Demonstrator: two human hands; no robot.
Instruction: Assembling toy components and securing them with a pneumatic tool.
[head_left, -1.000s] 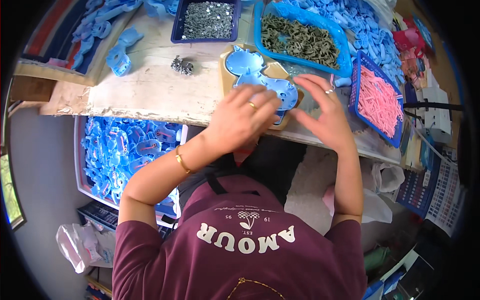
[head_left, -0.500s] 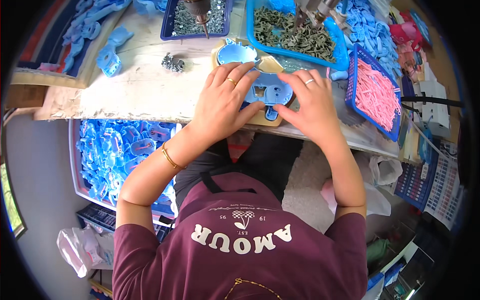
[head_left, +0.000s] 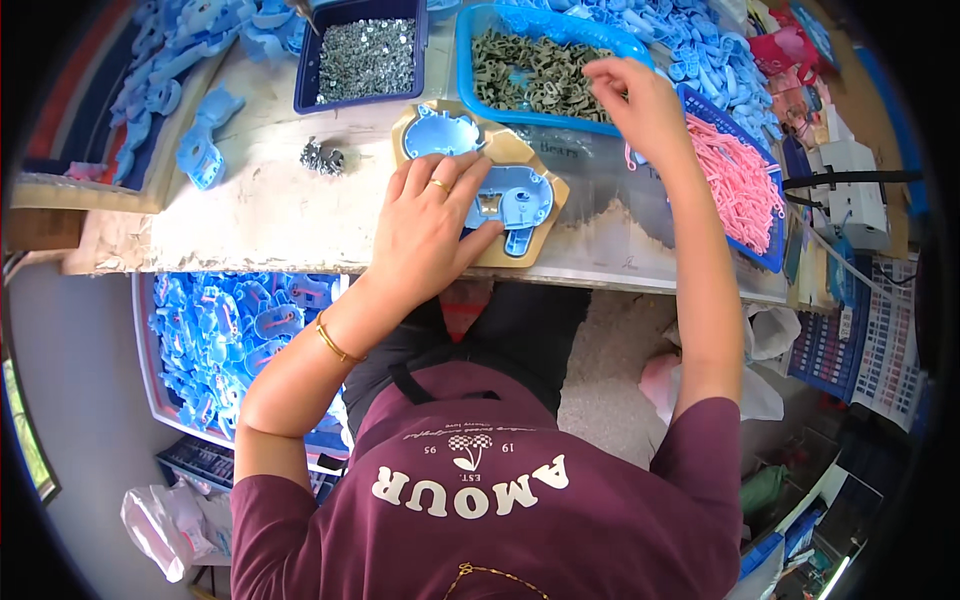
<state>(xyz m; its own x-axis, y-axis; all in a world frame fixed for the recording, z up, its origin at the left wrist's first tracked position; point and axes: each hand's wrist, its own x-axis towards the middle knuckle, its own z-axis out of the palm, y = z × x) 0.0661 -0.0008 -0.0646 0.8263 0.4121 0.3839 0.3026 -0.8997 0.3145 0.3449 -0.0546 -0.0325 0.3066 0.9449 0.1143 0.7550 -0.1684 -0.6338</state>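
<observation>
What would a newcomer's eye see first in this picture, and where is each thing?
Probably the bright blue plastic shell in its tan holder near the table's front edge, partly covered by the left hand. Next, the pink strips heaped at the right, and the right hand at the blue tray of grey-green pieces. Below the table at the left, many blue parts fill a bin.

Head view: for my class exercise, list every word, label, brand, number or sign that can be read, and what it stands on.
Wording is not copied here, only located.
Maroon T-shirt: large white letters, legible; smaller print and digits above.
Worktable: dark handwriting below the turquoise tray, part of it hidden.
Blue-and-white printed sheet: too small to read.
</observation>
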